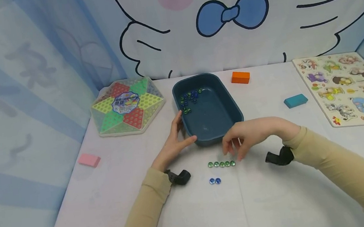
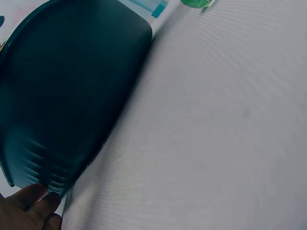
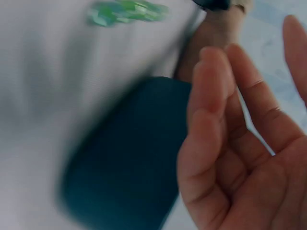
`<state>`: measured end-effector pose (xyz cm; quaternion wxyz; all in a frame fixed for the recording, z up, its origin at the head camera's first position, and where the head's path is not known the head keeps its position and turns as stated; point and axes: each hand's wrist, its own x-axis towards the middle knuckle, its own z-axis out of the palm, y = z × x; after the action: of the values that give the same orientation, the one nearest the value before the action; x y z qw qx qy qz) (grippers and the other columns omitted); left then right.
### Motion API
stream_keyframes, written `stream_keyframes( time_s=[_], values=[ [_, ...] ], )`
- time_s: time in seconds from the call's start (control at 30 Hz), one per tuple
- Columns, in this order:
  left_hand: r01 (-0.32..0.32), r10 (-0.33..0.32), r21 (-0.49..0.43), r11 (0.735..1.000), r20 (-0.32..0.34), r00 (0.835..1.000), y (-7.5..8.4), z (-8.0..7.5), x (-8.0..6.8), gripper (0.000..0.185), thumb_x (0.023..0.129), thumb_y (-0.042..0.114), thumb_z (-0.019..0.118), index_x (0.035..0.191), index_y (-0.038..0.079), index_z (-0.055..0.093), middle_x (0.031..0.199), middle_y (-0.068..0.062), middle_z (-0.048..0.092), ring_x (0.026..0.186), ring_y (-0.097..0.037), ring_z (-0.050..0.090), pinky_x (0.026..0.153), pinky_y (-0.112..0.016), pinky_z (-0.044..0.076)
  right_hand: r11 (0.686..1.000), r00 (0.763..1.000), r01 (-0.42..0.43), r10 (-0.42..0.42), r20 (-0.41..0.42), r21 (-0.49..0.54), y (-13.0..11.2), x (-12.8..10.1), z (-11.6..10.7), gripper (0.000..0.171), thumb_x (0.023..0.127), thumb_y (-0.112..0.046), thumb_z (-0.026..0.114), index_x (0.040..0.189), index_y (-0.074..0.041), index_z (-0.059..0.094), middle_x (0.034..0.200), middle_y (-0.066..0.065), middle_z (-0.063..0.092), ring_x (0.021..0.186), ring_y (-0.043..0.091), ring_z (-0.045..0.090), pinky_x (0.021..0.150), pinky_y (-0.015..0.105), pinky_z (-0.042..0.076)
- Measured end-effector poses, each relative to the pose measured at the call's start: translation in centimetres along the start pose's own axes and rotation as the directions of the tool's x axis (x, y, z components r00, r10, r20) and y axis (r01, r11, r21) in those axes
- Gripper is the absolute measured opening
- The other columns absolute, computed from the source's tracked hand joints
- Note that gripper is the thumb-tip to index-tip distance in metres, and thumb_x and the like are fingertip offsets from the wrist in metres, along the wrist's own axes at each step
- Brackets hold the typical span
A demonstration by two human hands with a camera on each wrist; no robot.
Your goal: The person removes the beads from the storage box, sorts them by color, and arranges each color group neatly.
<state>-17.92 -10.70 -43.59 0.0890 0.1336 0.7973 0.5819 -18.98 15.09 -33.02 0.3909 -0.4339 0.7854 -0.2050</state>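
A dark teal plastic bin (image 1: 208, 123) rests on the table, with several green and blue glass marbles (image 1: 191, 96) at its far left inside. My left hand (image 1: 172, 140) touches the bin's near left corner, thumb and fingers spread along its outside. In the left wrist view its fingertips (image 2: 45, 201) lie against the ribbed end of the bin. Bent and holding nothing, my right hand (image 1: 250, 135) hovers by the bin's near right corner. Just below its fingertips ends a row of several green marbles (image 1: 222, 164). Two blue marbles (image 1: 214, 181) lie nearer me.
A hexagonal board game box (image 1: 127, 106) lies left of the bin. An orange block (image 1: 240, 77), a teal block (image 1: 296, 101) and a pink block (image 1: 89, 160) are spread about. At the right lies an animal puzzle board (image 1: 347, 89). A printed curtain (image 1: 235, 47) backs the table.
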Motion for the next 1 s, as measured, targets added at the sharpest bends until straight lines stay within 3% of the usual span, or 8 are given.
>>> stream_keyframes(
  time_s=[0.13,0.33,0.5,0.63,0.87,1.0],
  values=[
    [-0.002,0.002,0.0,1.0,0.001,1.0,0.0,-0.1,0.0,0.092,0.084,0.026,0.067,0.148,0.035,0.001,0.155,-0.003,0.01,0.142,-0.023,0.014,0.115,-0.044,0.014,0.995,0.996,0.084,-0.084,-0.022,0.044,-1.3,0.5,-2.2,0.029,0.08,-0.024,0.072,0.107,-0.016,0.064,0.099,0.001,0.063,0.081,0.013,0.056,0.072,0.026,0.05],
    [-0.011,0.011,-0.004,1.0,-0.002,1.0,0.0,-0.2,0.0,0.091,0.084,0.024,0.066,0.148,0.034,0.002,0.155,-0.004,0.012,0.141,-0.023,0.015,0.115,-0.043,0.014,0.979,0.977,0.153,-0.129,-0.168,0.138,-1.4,2.2,-5.5,0.025,0.085,-0.017,0.067,0.108,-0.008,0.063,0.102,0.01,0.062,0.082,0.02,0.056,0.073,0.03,0.052],
    [-0.007,0.007,-0.014,1.0,0.002,1.0,0.0,-0.2,0.0,0.091,0.084,0.026,0.067,0.148,0.033,0.002,0.154,-0.004,0.013,0.141,-0.023,0.015,0.115,-0.044,0.014,0.953,0.95,0.158,-0.074,-0.304,0.26,-0.4,4.1,-7.5,0.026,0.087,-0.016,0.065,0.11,-0.004,0.061,0.101,0.016,0.06,0.082,0.03,0.056,0.07,0.033,0.052],
    [0.013,-0.013,-0.02,1.0,0.004,1.0,0.1,-0.1,0.1,0.09,0.084,0.027,0.067,0.147,0.035,0.003,0.154,-0.002,0.012,0.141,-0.022,0.015,0.115,-0.044,0.015,0.943,0.92,0.132,-0.001,-0.393,0.306,0.3,5.9,-8.6,0.026,0.087,-0.02,0.064,0.109,-0.005,0.062,0.095,0.014,0.062,0.079,0.03,0.055,0.069,0.034,0.05],
    [0.023,-0.023,-0.018,1.0,0.006,1.0,0.1,-0.1,0.1,0.09,0.084,0.025,0.067,0.147,0.037,0.003,0.154,-0.001,0.012,0.141,-0.021,0.015,0.114,-0.045,0.015,0.933,0.907,0.058,0.1,-0.41,0.356,2.1,8.9,-9.4,0.033,0.088,-0.021,0.063,0.114,-0.001,0.06,0.097,0.011,0.063,0.087,0.034,0.055,0.074,0.036,0.05],
    [0.015,-0.015,-0.014,1.0,0.007,1.0,0.1,-0.2,0.0,0.091,0.084,0.024,0.067,0.147,0.037,0.002,0.155,0.0,0.01,0.141,-0.021,0.015,0.114,-0.045,0.016,0.937,0.903,-0.005,0.155,-0.402,0.35,3.6,10.5,-9.2,0.037,0.087,-0.021,0.065,0.116,0.001,0.059,0.097,0.011,0.063,0.083,0.027,0.055,0.076,0.038,0.05]
  ],
)
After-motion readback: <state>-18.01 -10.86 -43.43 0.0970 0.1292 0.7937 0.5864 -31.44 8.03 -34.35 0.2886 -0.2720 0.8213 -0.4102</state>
